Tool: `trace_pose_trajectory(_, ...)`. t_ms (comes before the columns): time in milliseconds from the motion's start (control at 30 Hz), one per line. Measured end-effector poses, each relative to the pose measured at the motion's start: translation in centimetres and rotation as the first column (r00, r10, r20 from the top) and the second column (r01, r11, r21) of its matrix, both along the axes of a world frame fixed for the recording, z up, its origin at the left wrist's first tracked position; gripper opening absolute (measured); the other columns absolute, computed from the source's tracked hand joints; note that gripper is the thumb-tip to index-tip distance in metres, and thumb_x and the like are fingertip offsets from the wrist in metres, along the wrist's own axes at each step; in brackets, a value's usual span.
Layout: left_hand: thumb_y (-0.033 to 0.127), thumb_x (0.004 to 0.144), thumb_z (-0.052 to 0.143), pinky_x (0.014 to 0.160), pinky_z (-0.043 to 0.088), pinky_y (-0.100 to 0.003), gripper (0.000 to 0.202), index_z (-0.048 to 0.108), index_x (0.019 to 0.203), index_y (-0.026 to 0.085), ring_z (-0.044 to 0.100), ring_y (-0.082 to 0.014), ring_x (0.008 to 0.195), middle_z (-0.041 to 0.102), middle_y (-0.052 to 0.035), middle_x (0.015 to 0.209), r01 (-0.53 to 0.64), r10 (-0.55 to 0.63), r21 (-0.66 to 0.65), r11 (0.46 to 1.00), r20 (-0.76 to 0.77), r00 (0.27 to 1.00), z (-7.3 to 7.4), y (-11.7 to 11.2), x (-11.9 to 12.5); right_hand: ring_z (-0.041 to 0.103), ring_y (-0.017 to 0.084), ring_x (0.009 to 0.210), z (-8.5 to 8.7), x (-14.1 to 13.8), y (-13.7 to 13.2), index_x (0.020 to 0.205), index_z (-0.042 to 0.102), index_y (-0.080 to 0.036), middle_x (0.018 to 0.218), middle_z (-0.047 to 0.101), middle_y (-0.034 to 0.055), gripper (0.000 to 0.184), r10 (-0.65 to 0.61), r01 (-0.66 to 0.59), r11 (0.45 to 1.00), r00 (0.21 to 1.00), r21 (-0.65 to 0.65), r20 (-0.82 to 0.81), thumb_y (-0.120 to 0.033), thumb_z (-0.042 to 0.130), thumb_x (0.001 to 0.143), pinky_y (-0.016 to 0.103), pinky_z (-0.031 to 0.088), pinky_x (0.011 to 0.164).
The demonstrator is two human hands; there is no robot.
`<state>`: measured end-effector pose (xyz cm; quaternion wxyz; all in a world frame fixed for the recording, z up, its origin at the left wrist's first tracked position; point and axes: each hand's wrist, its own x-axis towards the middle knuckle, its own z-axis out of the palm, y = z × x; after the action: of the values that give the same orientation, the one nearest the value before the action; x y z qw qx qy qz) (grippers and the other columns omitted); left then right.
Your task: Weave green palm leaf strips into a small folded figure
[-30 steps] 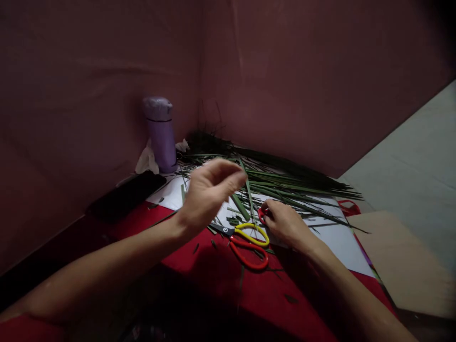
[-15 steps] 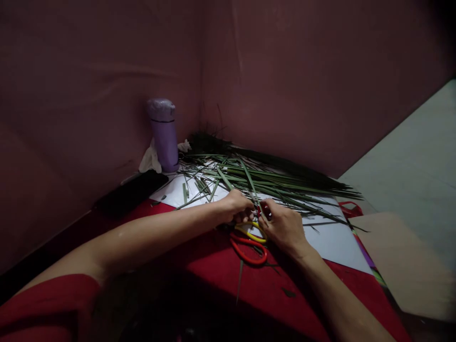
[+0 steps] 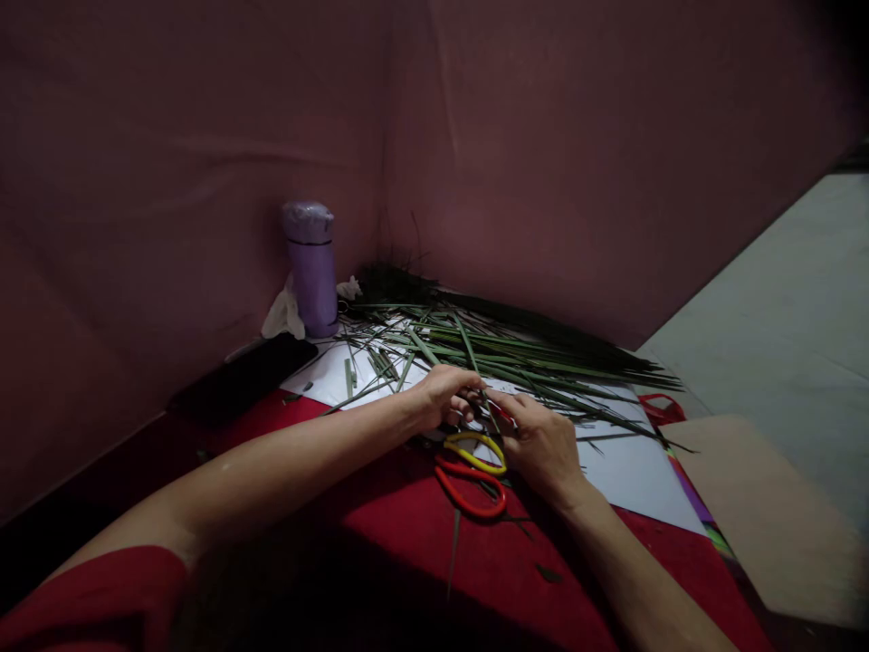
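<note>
My left hand (image 3: 449,397) is closed, its thumb and forefinger pinching a long green leaf strip (image 3: 468,344) that slants up and away over the pile. My right hand (image 3: 544,445) meets it at the fingertips, with its fingers closed on the same strip. A small red object (image 3: 501,413) shows under the right fingers; its kind cannot be made out. Just below both hands lie scissors (image 3: 473,507) with one yellow and one red handle loop. Their blades are hidden beneath the hands.
Long green leaves (image 3: 543,349) are heaped over a white sheet (image 3: 652,484) on red cloth (image 3: 434,561). A purple bottle (image 3: 316,285) and a dark flat object (image 3: 241,380) stand or lie at left. Pinkish walls (image 3: 577,163) close off the back; tan board (image 3: 767,516) lies right.
The right fingers have shifted up and left, nearer the left fingertips, with the forefinger straighter. The whole view has dropped slightly; the scissors lie in the same place.
</note>
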<state>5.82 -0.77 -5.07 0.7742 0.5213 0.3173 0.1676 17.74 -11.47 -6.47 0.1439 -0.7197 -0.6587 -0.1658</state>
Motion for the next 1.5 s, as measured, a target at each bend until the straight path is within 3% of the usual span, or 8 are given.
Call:
trace_pose_trajectory(133,0.019,0.063,0.055,0.032,0.019,-0.017,0.010,0.049,0.058,0.013,0.039,-0.0053,0.033,0.038,0.0046,0.039,-0.075,0.075,0.022,0.997,0.001,0.997,-0.6,0.3,0.0,0.055,0.015,0.061,0.4,-0.2,-0.2,0.116,0.051,-0.036,0.079,0.062,0.0011,0.037,0.008,-0.006,1.000,0.996,-0.026,0.090,-0.026,0.046,0.080,0.025,0.027,0.050)
trace_pose_trajectory(233,0.016,0.064,0.055,0.032,0.020,-0.016,0.009,0.049,0.058,0.012,0.041,-0.0054,0.035,0.041,0.0036,0.041,-0.120,0.118,0.023,0.992,0.075,0.990,-0.7,0.6,-0.2,0.057,0.016,0.065,0.5,-0.1,-0.3,0.113,0.053,-0.032,0.084,0.063,0.0020,0.034,0.001,-0.001,1.000,0.999,-0.017,0.045,-0.027,0.046,0.080,0.024,0.031,0.052)
trace_pose_trajectory(467,0.017,0.068,0.057,0.034,0.031,-0.017,0.009,0.050,0.064,0.012,0.051,-0.0092,0.042,0.047,0.0028,0.048,-0.228,0.199,0.127,0.965,0.206,0.958,1.0,1.5,-1.5,0.058,0.017,0.072,0.1,0.1,-0.5,0.099,0.057,-0.027,0.084,0.064,-0.0002,0.027,0.017,-0.026,1.000,0.890,-0.013,-0.455,-0.026,0.054,0.073,0.026,0.042,0.063)
trace_pose_trajectory(567,0.017,0.069,0.057,0.036,0.035,-0.018,0.011,0.049,0.064,0.012,0.051,-0.0084,0.041,0.049,0.0021,0.050,-0.259,0.204,0.182,0.948,0.277,0.939,1.5,1.9,-2.1,0.055,0.015,0.060,-0.1,0.1,-0.2,0.092,0.056,-0.024,0.068,0.060,-0.0012,0.022,0.027,-0.081,0.996,0.713,-0.044,-0.701,-0.033,0.058,0.071,0.025,0.041,0.055)
trace_pose_trajectory(733,0.026,0.068,0.061,0.039,0.040,-0.019,0.018,0.050,0.068,0.011,0.052,-0.0085,0.043,0.054,0.0003,0.054,-0.183,0.069,0.249,0.951,0.405,0.912,1.0,1.3,-2.3,0.051,0.011,0.055,0.4,-0.8,-0.2,0.088,0.053,-0.021,0.065,0.056,-0.0029,0.033,0.035,-0.188,0.982,0.147,0.007,-0.989,-0.038,0.068,0.064,0.021,0.041,0.048)
trace_pose_trajectory(867,0.024,0.062,0.067,0.042,0.044,-0.023,0.021,0.052,0.070,0.011,0.052,-0.0089,0.044,0.054,0.0014,0.058,-0.081,-0.018,0.216,0.973,0.420,0.907,0.2,-0.1,-1.9,0.057,0.014,0.067,0.9,-1.6,-0.6,0.088,0.053,-0.023,0.075,0.061,-0.0015,0.035,0.086,-0.213,0.972,-0.061,0.097,-0.994,-0.032,0.073,0.060,0.022,0.045,0.058)
trace_pose_trajectory(1167,0.020,0.060,0.067,0.046,0.046,-0.023,0.019,0.052,0.066,0.010,0.054,-0.0104,0.051,0.055,-0.0009,0.059,-0.139,0.071,0.162,0.977,0.369,0.927,-0.2,-0.5,-1.7,0.056,0.011,0.065,0.5,-1.7,-0.8,0.088,0.054,-0.023,0.072,0.059,-0.0029,0.037,0.058,-0.136,0.987,-0.170,0.082,-0.984,-0.023,0.076,0.058,0.021,0.046,0.057)
trace_pose_trajectory(1500,0.020,0.072,0.055,0.043,0.044,-0.021,0.011,0.051,0.068,0.011,0.055,-0.0109,0.049,0.053,-0.0009,0.056,-0.186,0.131,0.164,0.969,0.298,0.946,0.3,-0.4,-1.7,0.051,0.010,0.061,0.5,-1.3,-0.7,0.090,0.053,-0.023,0.071,0.053,-0.0035,0.037,0.010,-0.185,0.981,-0.231,0.054,-0.973,-0.021,0.073,0.060,0.021,0.046,0.050)
